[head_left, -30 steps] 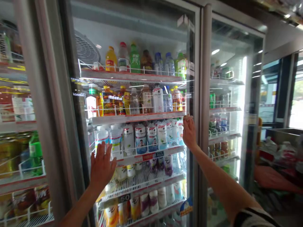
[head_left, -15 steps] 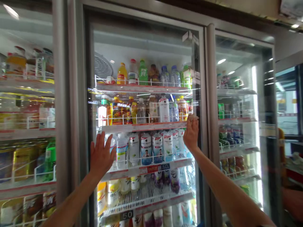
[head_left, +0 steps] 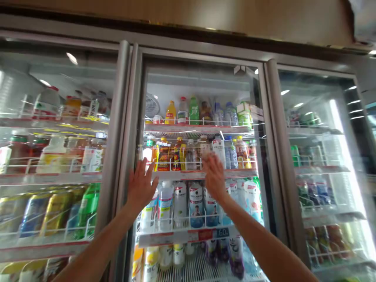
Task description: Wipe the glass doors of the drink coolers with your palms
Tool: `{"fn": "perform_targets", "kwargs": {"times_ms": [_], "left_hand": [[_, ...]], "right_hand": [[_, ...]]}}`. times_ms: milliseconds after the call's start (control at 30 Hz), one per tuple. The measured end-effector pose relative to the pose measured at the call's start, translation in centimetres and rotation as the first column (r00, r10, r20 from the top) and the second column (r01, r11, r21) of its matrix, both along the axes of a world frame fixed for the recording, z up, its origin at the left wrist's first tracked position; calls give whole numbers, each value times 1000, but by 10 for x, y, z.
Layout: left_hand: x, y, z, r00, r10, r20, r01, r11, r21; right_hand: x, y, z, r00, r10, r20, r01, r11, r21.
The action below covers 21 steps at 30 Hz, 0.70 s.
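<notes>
My left hand [head_left: 142, 184] is raised with its fingers spread, at the left side of the middle glass door [head_left: 202, 70] and in front of the lower bottles. It looks laid on the glass near the door frame. My right hand [head_left: 216, 176] is up at the middle of the same door, its fingers smeared by motion. Whether anything lies under its fingertips cannot be made out. Behind the glass, a white-labelled bottle [head_left: 219, 149] stands just past the right hand, and yellow-capped bottles [head_left: 163, 154] stand between the two hands.
The left cooler door [head_left: 58, 78] shows bottles and cans on shelves. A metal frame post [head_left: 120, 117] separates it from the middle door. On the right is another glass door [head_left: 317, 94] with lit shelves. A wooden panel [head_left: 188, 15] runs above.
My right hand has swept left from the door's right edge to its middle. My left hand keeps to the door's left side, now higher on it. The view has shifted left and up.
</notes>
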<state>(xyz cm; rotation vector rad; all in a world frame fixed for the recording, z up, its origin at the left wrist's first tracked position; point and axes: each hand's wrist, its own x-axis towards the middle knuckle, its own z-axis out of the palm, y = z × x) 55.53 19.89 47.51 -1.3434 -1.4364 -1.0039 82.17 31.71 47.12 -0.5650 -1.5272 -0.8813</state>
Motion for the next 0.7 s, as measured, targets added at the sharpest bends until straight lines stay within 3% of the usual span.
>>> {"fn": "perform_targets", "kwargs": {"times_ms": [67,100,133,200,267,333,400,467,533,567,633,700], "left_hand": [[-1,0,9,1000,7,-1,-7,1000,2],[-1,0,13,1000,12,2,-12,1000,6],[-2,0,17,1000,17,5,-17,1000,12],[-3,1,26,1000,28,8,-28,999,28],[-3,2,34,999,36,2,-36,998,42],[0,3,41,999,39,-11,-39,998,42],[5,5,46,999,44,-17,-43,998,34],[8,7,47,998,54,-20,-54,998,34],[8,7,46,997,72,-30,-71,997,42],[8,7,45,996,80,-39,-79,996,44],[5,5,44,994,94,-62,-92,995,43],[2,3,44,991,105,-86,-102,994,39]], "right_hand": [[-10,-9,-11,960,4,280,-11,1000,23],[-6,-9,-11,946,-8,325,-4,999,36],[2,-5,-5,958,-24,286,11,999,45],[23,9,22,999,-46,-6,46,998,35],[32,21,54,952,-46,-301,50,999,5],[19,20,71,940,-34,-340,37,999,2],[-10,8,67,991,-23,-134,28,999,30],[-34,-5,53,982,-33,188,19,997,73],[-35,-11,47,921,-56,386,20,995,97],[-25,-9,50,924,-62,377,30,995,90],[8,2,72,992,-60,110,57,998,29],[37,15,104,963,-53,-266,44,998,-42]]}}
